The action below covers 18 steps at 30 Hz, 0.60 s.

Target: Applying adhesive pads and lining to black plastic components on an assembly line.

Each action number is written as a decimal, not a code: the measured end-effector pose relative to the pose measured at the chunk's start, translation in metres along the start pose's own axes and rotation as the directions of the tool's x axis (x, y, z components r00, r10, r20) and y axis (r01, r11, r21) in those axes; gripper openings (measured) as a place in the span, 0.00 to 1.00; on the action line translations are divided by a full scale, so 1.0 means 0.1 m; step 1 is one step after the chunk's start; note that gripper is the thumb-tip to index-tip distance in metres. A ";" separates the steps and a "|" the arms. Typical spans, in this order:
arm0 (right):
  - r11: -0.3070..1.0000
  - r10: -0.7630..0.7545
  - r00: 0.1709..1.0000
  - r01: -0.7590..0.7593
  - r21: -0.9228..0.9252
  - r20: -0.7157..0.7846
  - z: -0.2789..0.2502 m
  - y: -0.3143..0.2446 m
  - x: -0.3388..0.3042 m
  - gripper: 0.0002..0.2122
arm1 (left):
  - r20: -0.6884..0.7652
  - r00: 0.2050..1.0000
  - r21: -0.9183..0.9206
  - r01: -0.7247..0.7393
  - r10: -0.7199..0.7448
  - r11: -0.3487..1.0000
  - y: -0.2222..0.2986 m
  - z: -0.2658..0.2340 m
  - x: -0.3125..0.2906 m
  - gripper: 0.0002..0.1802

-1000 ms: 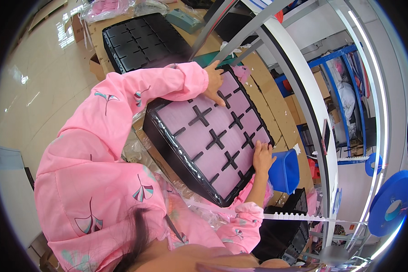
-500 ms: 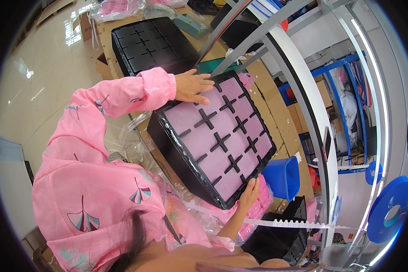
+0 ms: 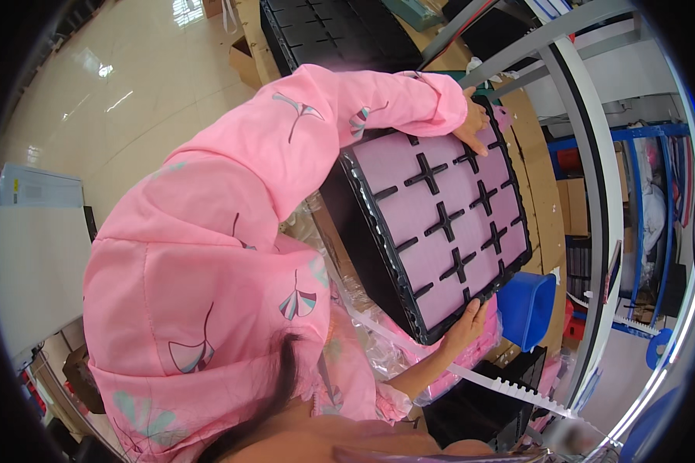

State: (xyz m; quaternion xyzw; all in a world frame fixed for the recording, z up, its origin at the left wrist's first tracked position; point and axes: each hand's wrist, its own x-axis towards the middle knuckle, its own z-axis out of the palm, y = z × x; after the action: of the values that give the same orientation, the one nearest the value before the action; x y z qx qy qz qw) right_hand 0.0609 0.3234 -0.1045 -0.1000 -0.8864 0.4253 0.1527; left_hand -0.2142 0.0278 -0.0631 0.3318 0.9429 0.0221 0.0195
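Blk tray (image 3: 372, 248) btwn L hand (image 3: 475, 126), spread, far corner, & R hand (image 3: 463, 329), near-rt edge, grip unclear

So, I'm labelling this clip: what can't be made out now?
Pink-panelled black tray, part of its upper edge: head view, hidden by the pink left sleeve.
Its underside: head view, hidden by the tray itself.
Farther black tray, far end: head view, cut by the top edge.
Blue disc, lower right: head view, cut by the dark rim.

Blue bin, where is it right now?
Head view, right of centre: the blue bin sits by the lower right edge of the pink-topped crate, just right of the right hand.
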 end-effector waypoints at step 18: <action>0.698 -0.429 0.787 0.600 -0.391 0.442 -0.07 -0.44 -0.73 0.15 | -0.245 0.924 -0.120 -0.330 0.294 0.936 0.37 0.20 -2.37 0.48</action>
State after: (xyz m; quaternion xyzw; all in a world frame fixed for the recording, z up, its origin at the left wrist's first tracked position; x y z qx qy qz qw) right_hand 0.1299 0.2787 -0.0793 0.1885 -0.9702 0.1229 0.0903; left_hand -0.0053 -0.0915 -0.0760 0.4707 0.8692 0.1372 -0.0641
